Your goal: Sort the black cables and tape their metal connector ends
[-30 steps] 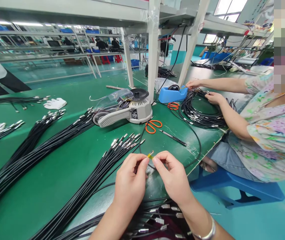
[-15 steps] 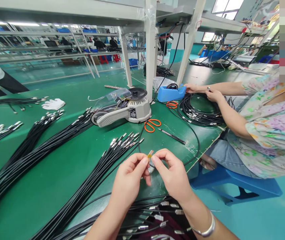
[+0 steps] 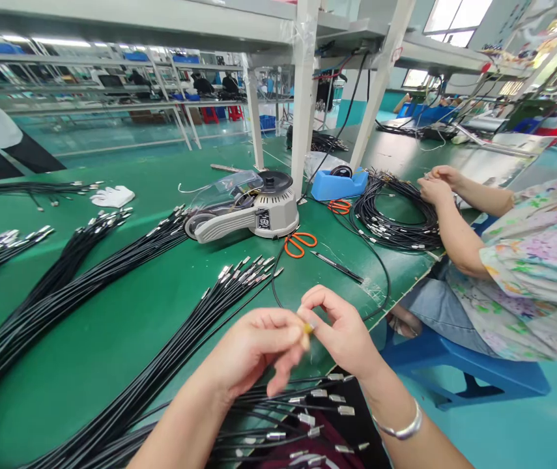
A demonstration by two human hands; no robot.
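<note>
Near the table's edge, my left hand (image 3: 263, 345) and my right hand (image 3: 339, 332) meet, both with fingers pinched. Between their fingertips is a cable end with yellow tape (image 3: 308, 327), partly hidden and blurred. Its black cable (image 3: 386, 280) loops out over the table to the right. Below my hands, more black cables with metal connectors (image 3: 306, 420) lie over my lap. A bundle of black cables (image 3: 200, 326) rests to the left, its metal tips pointing away from me.
A tape dispenser machine (image 3: 273, 212), orange-handled scissors (image 3: 300, 244) and a knife (image 3: 337, 267) lie ahead. Further left are more cable bundles (image 3: 87, 273) and a white glove (image 3: 113, 197). A co-worker (image 3: 527, 280) sits right, by coiled cables (image 3: 395, 238) and a blue dispenser (image 3: 337, 185).
My hands have turned and shifted slightly, and the taped end now sits lower and further right. The co-worker's hands have moved away from the blue dispenser. The view has shifted a little.
</note>
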